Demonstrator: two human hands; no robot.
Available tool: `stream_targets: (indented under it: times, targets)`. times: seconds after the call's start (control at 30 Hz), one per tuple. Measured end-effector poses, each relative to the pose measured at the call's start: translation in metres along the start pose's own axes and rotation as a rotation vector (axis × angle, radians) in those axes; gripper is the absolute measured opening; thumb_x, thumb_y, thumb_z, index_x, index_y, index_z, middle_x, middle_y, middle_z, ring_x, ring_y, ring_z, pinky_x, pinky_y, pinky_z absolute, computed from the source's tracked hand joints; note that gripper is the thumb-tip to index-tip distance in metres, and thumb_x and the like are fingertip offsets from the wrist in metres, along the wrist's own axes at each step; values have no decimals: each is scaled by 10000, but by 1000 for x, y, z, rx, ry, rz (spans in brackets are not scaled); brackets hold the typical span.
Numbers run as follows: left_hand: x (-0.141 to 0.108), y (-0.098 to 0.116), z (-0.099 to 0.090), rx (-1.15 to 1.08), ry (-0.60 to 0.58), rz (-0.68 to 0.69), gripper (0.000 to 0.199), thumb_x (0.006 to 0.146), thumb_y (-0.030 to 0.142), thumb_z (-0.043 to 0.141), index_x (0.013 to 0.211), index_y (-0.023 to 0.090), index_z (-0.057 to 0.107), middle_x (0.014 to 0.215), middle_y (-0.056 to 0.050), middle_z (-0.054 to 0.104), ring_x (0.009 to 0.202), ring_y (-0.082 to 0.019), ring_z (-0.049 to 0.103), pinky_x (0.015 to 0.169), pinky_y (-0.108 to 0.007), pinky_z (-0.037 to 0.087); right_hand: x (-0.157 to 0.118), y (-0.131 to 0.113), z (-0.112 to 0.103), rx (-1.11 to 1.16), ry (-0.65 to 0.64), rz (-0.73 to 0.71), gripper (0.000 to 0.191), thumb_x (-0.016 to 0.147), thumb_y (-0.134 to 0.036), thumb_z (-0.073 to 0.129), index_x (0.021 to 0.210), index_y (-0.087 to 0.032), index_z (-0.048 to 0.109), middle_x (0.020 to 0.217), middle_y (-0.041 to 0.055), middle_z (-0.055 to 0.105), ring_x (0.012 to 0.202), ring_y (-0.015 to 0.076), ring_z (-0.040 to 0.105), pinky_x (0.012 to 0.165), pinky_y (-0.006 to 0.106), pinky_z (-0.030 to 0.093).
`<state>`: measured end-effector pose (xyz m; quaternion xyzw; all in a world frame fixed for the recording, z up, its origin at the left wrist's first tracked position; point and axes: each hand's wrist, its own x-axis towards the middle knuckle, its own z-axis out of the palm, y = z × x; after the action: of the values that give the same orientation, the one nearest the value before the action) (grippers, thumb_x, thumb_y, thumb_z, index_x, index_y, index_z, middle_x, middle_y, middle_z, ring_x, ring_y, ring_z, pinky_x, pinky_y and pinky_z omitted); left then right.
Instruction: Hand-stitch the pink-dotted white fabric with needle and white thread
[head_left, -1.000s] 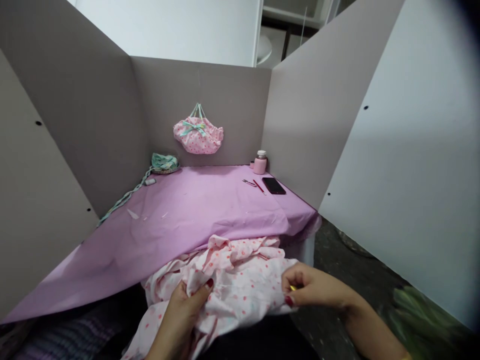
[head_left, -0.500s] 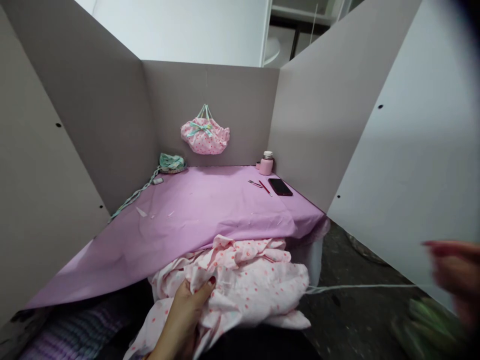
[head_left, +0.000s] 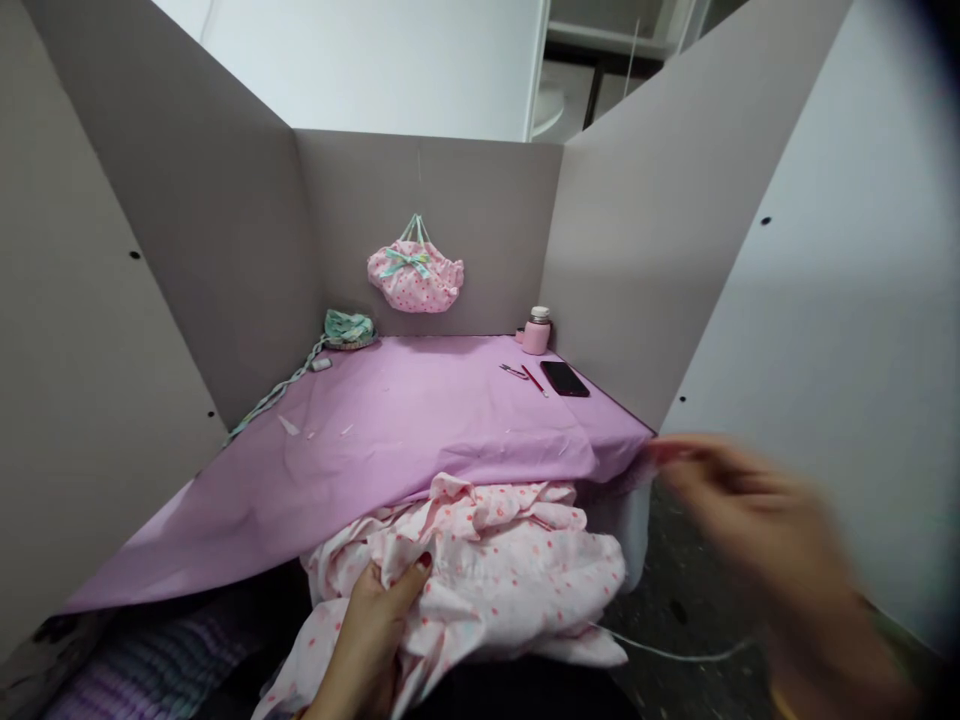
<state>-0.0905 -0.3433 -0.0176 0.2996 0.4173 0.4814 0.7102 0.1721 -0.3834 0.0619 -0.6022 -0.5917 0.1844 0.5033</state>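
A bunched pale pink cloth with red dots point(head_left: 517, 590) lies over my lap against the table edge. My left hand point(head_left: 379, 610) grips a fold of it, thumb with red nail on top and the other fingers hidden underneath. Off to the right, my right hand point(head_left: 757, 530) is raised and smeared by motion. Its fingertips look pinched together, but whatever is between them is too blurred to make out. From the cloth's lower right side a thin pale thread point(head_left: 675, 657) runs slackly towards the right hand and disappears behind it.
A lilac cloth point(head_left: 420, 400) covers the table. A dotted ruffled pouch point(head_left: 416, 280) hangs before the back panel. A pink bottle point(head_left: 536, 335), phone point(head_left: 565, 379) and red pencil point(head_left: 534, 380) are at right, a green cloth bundle point(head_left: 349, 328) at left. Grey panels point(head_left: 600, 270) enclose the table.
My right hand has moved inward and left from the far right edge. The thread, nearly straight before, now sags. My left hand keeps its hold on the dotted cloth.
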Motion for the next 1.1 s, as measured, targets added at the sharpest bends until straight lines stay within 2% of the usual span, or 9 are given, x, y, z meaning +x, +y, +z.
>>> stream_targets:
  times: [0.07,0.17,0.3,0.4,0.5,0.7,0.8,0.97,1.1]
  targets:
    - [-1,3,0,-6,33,-8,280,683,253,690,932,182,586,854,-79,725,801,-285,675,668,-344,530,5,1,26,-90,-186,-66,194,810,-339,578,841,-176,677,776,64,650,674,171,556,591,270,425]
    - [0,4,-3,-23,25,-26,292,696,236,681,964,190,575,880,-77,722,823,-285,672,693,-350,526,4,13,61,-74,-548,-52,237,816,-326,540,787,-144,689,664,30,614,576,126,494,524,231,366]
    - [1,2,-7,-58,-17,-38,268,724,214,652,978,208,566,880,-63,719,886,-288,655,718,-351,522,-10,33,71,-32,-796,130,185,712,-290,640,766,-122,697,519,-33,496,472,67,371,438,181,264]
    - [1,-1,-6,-73,-32,-21,264,730,213,649,978,212,559,855,-52,719,897,-285,651,728,-358,521,-16,35,62,-3,-835,220,128,668,-232,651,697,-112,682,470,-56,436,435,51,331,419,174,227]
    - [1,1,-4,-64,-25,-22,231,723,202,653,937,200,565,817,-50,719,884,-281,655,727,-357,521,-15,33,54,35,-804,199,166,711,-253,601,674,-101,656,501,-39,449,454,58,340,433,180,240]
    - [-1,5,-3,-31,-1,-15,227,726,193,653,939,217,577,877,-44,724,864,-262,662,723,-329,520,-23,43,52,-117,-747,121,260,632,-274,712,848,-131,696,533,-55,387,500,68,322,455,185,224]
    - [0,3,-5,-39,-13,-24,215,722,206,658,924,216,583,884,-53,725,841,-271,669,706,-341,524,-31,49,53,-17,-761,162,148,689,-265,646,707,-122,683,511,-47,421,484,64,336,458,188,239]
    - [3,-1,-7,-32,-22,7,239,720,224,663,948,218,593,938,-53,719,838,-269,670,698,-340,528,-25,50,37,161,-719,211,318,744,-423,599,652,-118,588,528,-42,404,496,67,299,461,193,227]
    - [4,-2,-8,-33,-38,10,263,720,223,669,971,223,590,929,-48,718,848,-257,667,719,-330,525,-27,53,36,135,-729,216,342,711,-442,642,830,-122,623,563,-52,374,506,69,275,454,184,206]
